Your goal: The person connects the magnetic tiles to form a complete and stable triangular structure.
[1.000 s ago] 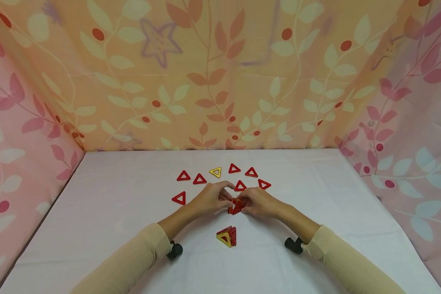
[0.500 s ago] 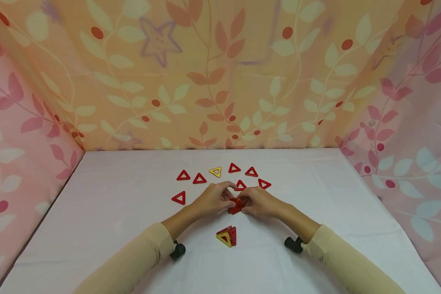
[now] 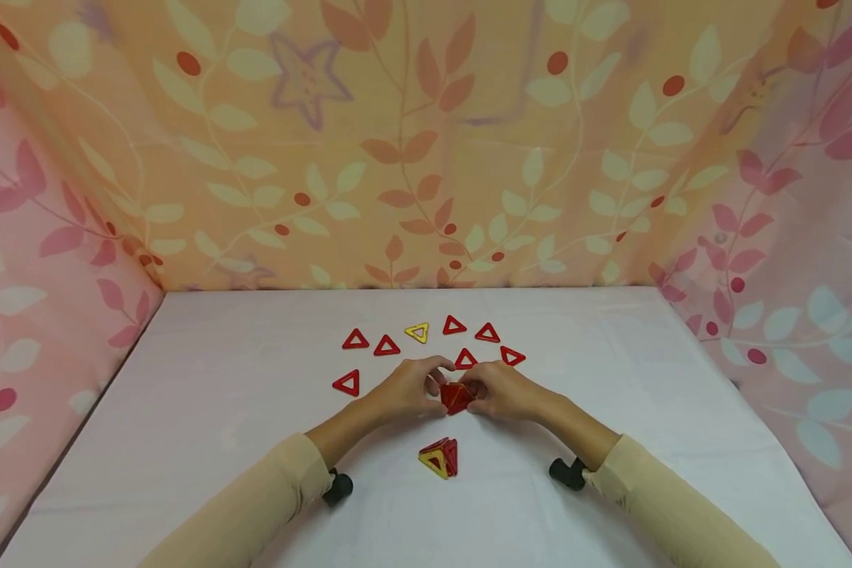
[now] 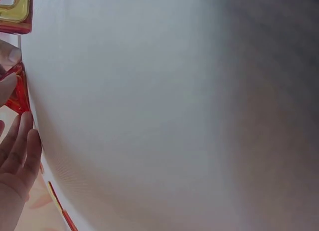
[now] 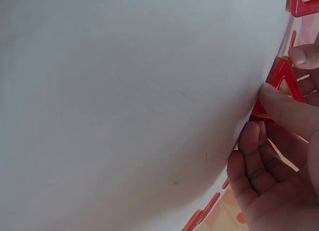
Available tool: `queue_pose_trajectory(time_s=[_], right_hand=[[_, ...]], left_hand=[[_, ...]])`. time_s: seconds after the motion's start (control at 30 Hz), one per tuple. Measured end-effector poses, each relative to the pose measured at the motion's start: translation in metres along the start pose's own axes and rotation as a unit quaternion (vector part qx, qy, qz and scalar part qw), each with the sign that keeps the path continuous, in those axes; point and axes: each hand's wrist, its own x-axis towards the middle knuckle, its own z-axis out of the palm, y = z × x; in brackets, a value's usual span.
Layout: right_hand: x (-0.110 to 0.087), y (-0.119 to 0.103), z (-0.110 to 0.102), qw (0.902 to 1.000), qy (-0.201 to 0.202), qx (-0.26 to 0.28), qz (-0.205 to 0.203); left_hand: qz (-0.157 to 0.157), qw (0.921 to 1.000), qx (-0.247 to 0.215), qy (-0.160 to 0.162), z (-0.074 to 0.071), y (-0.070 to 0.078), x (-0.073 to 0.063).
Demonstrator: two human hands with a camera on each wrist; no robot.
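Between my two hands a small pyramid of red triangular magnetic tiles [image 3: 457,398] stands on the table. My left hand [image 3: 410,388] holds its left side, the thumb low beside it and the index finger arched above. From the right, my right hand [image 3: 502,391] grips it with thumb and fingers; in the right wrist view the thumb [image 5: 286,106] lies across a red tile [image 5: 282,74]. Part of the pyramid is hidden by the fingers. Nearer to me sits another pyramid [image 3: 440,457] of red tiles with one yellow face.
Beyond the hands, several loose red triangular tiles [image 3: 356,339] lie flat in a loose arc, with one yellow triangular tile [image 3: 417,332] among them. One red tile [image 3: 466,359] is just behind the fingers. A patterned cloth [image 3: 412,197] rises at the white table's [image 3: 220,442] far edge.
My left thumb has slid off the front of the red pyramid toward its lower left, showing more of the red faces. My right hand has stayed almost still.
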Motion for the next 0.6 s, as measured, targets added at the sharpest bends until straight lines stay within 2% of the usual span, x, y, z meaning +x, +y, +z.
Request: queue_pose_trajectory(time_s=[0.2,0.4,0.6], right_hand=[[0.0004,-0.0038,-0.0006,0.9999,-0.007,-0.015,-0.003],[-0.0015,-0.0075,-0.0022,0.9991,-0.012,-0.039,-0.011],[0.0005,-0.0098,-0.0018,0.9986,-0.012,-0.042,-0.028]], left_hand=[[0.018,0.9996,0.019,-0.005,-0.0003,-0.0006,-0.0023],[0.021,0.9995,0.023,-0.001,0.0006,0.0013,-0.0043],[0.017,0.9995,0.025,0.004,0.0000,0.0010,-0.0053]])
